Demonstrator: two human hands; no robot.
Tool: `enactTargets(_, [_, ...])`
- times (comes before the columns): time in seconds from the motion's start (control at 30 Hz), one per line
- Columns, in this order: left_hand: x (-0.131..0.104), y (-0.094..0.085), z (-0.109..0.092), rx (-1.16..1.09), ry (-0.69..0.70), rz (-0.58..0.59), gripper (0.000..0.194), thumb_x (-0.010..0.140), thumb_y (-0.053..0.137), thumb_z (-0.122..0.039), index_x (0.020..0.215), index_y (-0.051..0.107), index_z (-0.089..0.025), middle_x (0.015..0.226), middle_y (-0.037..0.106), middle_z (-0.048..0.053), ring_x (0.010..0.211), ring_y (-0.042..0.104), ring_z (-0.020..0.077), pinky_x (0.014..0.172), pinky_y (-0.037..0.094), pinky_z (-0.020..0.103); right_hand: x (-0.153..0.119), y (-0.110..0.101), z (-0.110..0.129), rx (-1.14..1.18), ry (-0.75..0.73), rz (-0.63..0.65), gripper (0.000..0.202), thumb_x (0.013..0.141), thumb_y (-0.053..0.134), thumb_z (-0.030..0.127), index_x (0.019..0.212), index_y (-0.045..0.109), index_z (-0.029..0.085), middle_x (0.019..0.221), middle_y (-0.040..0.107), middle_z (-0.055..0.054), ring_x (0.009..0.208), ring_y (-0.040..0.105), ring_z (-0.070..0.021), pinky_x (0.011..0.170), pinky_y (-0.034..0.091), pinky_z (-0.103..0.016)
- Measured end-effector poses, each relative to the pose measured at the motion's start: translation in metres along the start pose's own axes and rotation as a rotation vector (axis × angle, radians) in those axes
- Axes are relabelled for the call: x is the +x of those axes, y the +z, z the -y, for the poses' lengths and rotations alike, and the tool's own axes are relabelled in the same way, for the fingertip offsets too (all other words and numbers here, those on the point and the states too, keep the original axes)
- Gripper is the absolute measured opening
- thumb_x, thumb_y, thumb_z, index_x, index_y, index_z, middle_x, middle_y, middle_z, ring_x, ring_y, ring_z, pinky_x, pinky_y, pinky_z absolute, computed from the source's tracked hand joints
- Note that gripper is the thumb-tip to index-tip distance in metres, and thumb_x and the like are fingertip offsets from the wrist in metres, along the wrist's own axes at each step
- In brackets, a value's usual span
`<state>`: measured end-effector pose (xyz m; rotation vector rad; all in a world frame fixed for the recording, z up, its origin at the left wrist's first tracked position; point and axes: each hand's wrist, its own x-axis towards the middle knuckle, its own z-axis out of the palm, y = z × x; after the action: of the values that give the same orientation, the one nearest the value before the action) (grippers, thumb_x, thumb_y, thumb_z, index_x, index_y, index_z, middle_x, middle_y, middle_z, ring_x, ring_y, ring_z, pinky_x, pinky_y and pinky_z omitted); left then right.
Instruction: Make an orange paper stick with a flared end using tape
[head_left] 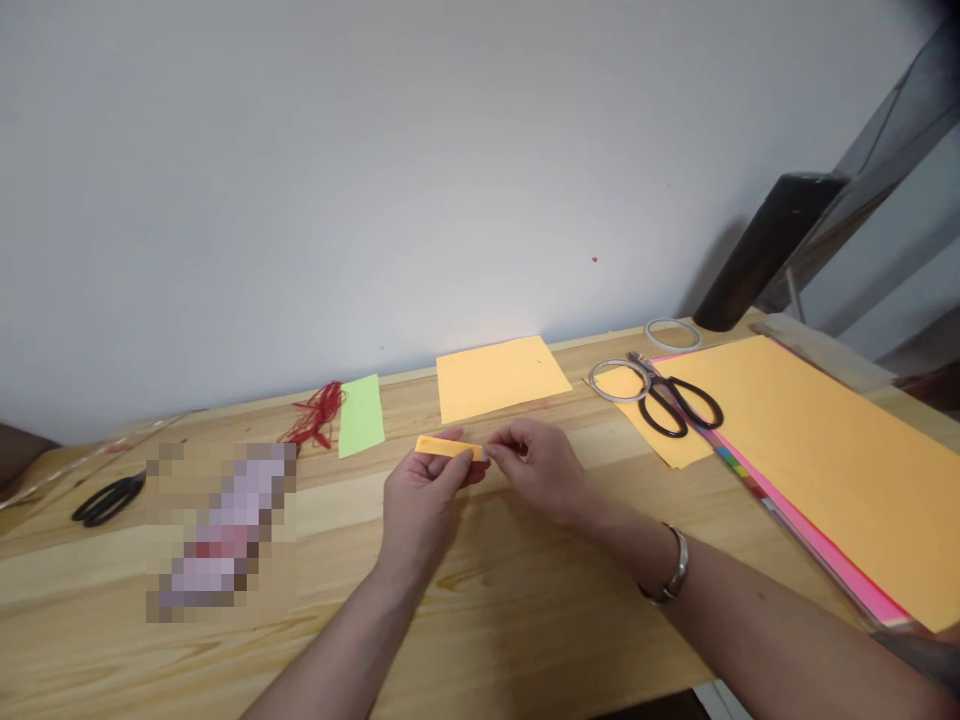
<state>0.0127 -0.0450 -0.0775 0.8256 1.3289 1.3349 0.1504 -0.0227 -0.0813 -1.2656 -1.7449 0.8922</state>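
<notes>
Wood desk (330,590) stretches on the near side of both hands, giving room to move; its far edge meets the wall (450,180). Left hand (420,495) pinches the strip (444,448) under its thumb, probably to steady the end where the right hand's (544,470) fingertips gather; whether they grip, I cannot tell. Scissors (663,424) lie right of that hand.

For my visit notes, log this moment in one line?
left hand: holds orange strip; right hand: at strip's right end; red string: beside green paper
</notes>
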Motion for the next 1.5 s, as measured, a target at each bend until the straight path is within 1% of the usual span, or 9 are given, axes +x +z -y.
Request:
enactTargets(0.07, [0.0004,-0.0007,0.0000,0.000,0.017,0.021,0.057,0.066,0.075,-0.026,0.116,0.053,-0.010,0.062,0.068,-0.001,0.060,0.066,0.0124,0.067,0.053,0.026,0.0018,-0.0015,0.0026,0.141,0.109,0.057,0.017,0.079,0.053,0.022,0.070,0.067,0.015,0.065,0.065,0.000,0.058,0.052,-0.0101,0.054,0.037,-0.022])
enactTargets(0.17, [0.0007,-0.0012,-0.0001,0.006,0.023,0.053,0.063,0.068,0.073,-0.028,0.124,0.047,-0.013,0.065,0.069,-0.002,0.061,0.065,0.0111,0.065,0.051,0.024,0.0036,-0.0033,0.0053,0.261,0.205,0.083,0.017,0.076,0.056,0.023,0.068,0.069,0.014,0.064,0.066,0.000,0.058,0.052,-0.0095,0.054,0.038,-0.020])
enactTargets(0.33, [0.0008,-0.0007,-0.0019,0.089,0.042,0.102,0.047,0.066,0.075,-0.030,0.107,0.058,-0.015,0.067,0.070,-0.001,0.064,0.064,0.0106,0.066,0.050,0.022,0.0040,-0.0031,0.0050,0.342,0.266,0.093,0.016,0.072,0.059,0.024,0.066,0.071,0.014,0.066,0.069,-0.001,0.060,0.057,-0.0104,0.055,0.040,-0.020])
enactTargets(0.6, [-0.0014,-0.0007,-0.0051,0.162,0.034,0.081,0.037,0.065,0.076,-0.032,0.095,0.061,-0.016,0.065,0.071,-0.001,0.064,0.065,0.0115,0.066,0.050,0.022,0.0012,-0.0034,0.0069,0.320,0.241,0.113,0.019,0.072,0.057,0.024,0.068,0.073,0.015,0.070,0.072,-0.003,0.066,0.062,-0.0129,0.057,0.042,-0.021])
enactTargets(0.73, [-0.0035,0.0006,-0.0071,0.159,0.012,0.054,0.044,0.062,0.077,-0.031,0.099,0.060,-0.015,0.064,0.071,-0.001,0.063,0.066,0.0127,0.065,0.050,0.022,0.0007,-0.0033,0.0072,0.275,0.227,0.114,0.019,0.072,0.055,0.022,0.070,0.073,0.015,0.070,0.072,-0.003,0.065,0.061,-0.0127,0.057,0.042,-0.021])
enactTargets(0.87, [-0.0027,0.0005,-0.0056,0.122,-0.004,0.046,0.055,0.060,0.078,-0.032,0.108,0.059,-0.014,0.065,0.071,0.000,0.064,0.067,0.0147,0.067,0.051,0.024,0.0013,-0.0025,0.0056,0.243,0.210,0.107,0.020,0.073,0.055,0.024,0.069,0.073,0.015,0.067,0.071,-0.002,0.061,0.058,-0.0112,0.054,0.039,-0.020])
enactTargets(1.1, [0.0004,-0.0026,-0.0020,0.127,0.004,0.079,0.049,0.062,0.077,-0.034,0.105,0.060,-0.015,0.070,0.072,0.001,0.066,0.067,0.0145,0.070,0.052,0.025,0.0018,-0.0036,0.0080,0.273,0.237,0.091,0.018,0.073,0.057,0.023,0.069,0.073,0.014,0.067,0.071,-0.002,0.061,0.058,-0.0114,0.054,0.040,-0.020])
enactTargets(1.3, [-0.0007,-0.0027,-0.0039,0.209,0.039,0.070,0.038,0.062,0.078,-0.035,0.091,0.064,-0.015,0.069,0.072,0.002,0.067,0.068,0.0161,0.067,0.050,0.025,0.0017,-0.0044,0.0088,0.272,0.235,0.122,0.020,0.075,0.055,0.022,0.071,0.073,0.014,0.070,0.071,-0.003,0.066,0.061,-0.0124,0.059,0.042,-0.021])
enactTargets(1.5, [0.0004,-0.0030,-0.0015,0.175,0.033,0.074,0.044,0.061,0.078,-0.034,0.099,0.064,-0.017,0.066,0.071,0.000,0.065,0.067,0.0152,0.066,0.050,0.024,0.0004,-0.0037,0.0074,0.245,0.214,0.121,0.020,0.075,0.055,0.021,0.070,0.073,0.015,0.069,0.071,-0.003,0.063,0.059,-0.0120,0.056,0.041,-0.021])
